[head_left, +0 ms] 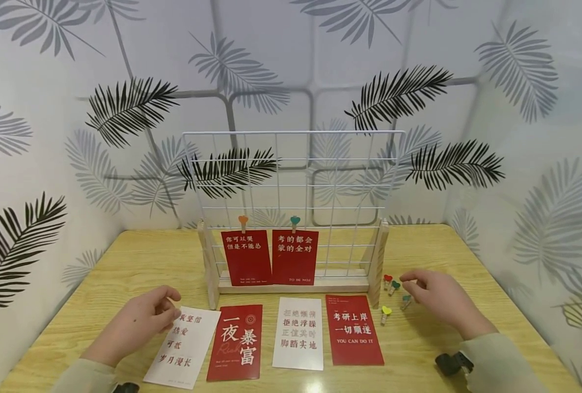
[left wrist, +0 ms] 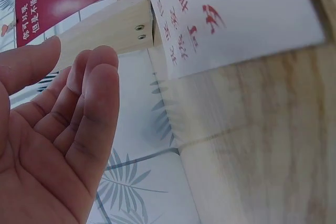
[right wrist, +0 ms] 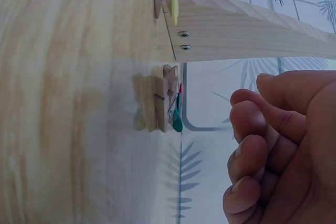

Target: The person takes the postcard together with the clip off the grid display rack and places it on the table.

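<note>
My left hand (head_left: 141,322) hovers at the upper left of a white card (head_left: 185,349) with red writing, its fingers relaxed and holding nothing. In the left wrist view, a gap shows between the thumb and the loosely bent fingers (left wrist: 100,103). My right hand (head_left: 440,297) is beside several small wooden clothespins with heart tops: a red one (head_left: 387,281), a dark green one (head_left: 394,287), a teal one (head_left: 406,301) and a yellow one (head_left: 385,314). The teal clothespin lies nearest its fingertips. In the right wrist view, that hand's fingers hang loosely curled, apart from the clothespins (right wrist: 165,100).
A white wire grid (head_left: 340,185) stands in a wooden base (head_left: 340,285). An orange-heart clothespin (head_left: 243,222) and a teal-heart clothespin (head_left: 295,222) each hold a red card on it. In front lie a red card (head_left: 227,360), a white card (head_left: 298,357) and another red card (head_left: 357,353).
</note>
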A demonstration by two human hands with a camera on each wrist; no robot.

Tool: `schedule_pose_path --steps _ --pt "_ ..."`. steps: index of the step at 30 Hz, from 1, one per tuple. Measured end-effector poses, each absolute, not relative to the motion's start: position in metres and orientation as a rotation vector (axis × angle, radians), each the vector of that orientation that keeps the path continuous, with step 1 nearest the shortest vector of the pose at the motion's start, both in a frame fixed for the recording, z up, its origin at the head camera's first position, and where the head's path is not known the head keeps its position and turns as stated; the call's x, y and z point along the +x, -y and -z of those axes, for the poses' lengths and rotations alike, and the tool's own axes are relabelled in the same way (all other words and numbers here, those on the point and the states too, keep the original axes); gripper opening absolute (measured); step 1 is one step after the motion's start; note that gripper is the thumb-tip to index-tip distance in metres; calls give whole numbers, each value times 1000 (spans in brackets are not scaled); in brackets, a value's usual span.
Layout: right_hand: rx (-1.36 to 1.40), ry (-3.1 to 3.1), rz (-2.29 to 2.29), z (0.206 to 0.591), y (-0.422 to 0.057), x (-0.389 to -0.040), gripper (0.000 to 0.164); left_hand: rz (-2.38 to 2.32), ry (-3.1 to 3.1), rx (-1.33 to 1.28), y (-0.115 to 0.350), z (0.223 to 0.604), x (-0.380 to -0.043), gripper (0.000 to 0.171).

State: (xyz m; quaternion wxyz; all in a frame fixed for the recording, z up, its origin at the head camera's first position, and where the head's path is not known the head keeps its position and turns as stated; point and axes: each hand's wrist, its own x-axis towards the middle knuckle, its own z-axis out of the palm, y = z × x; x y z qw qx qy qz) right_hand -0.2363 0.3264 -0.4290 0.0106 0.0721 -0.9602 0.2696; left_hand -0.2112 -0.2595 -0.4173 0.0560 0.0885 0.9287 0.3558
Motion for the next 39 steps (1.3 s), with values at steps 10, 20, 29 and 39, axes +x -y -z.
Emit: schedule_pose_path --steps 10,20,29,39 --pt "285 2958 -943 420 -319 -234 32 -1103 -2840 309 245 414 -213 30" --pt "432 2927 -1008 413 -310 -231 30 -1117 -2852 358 232 406 -212 29" --pt "443 2924 -1022 406 -299 -228 33 -1152 -2837 352 222 400 -214 30" --pt "488 2888 -1051 400 -287 -225 30 -1203 -2831 415 212 397 -217 31"
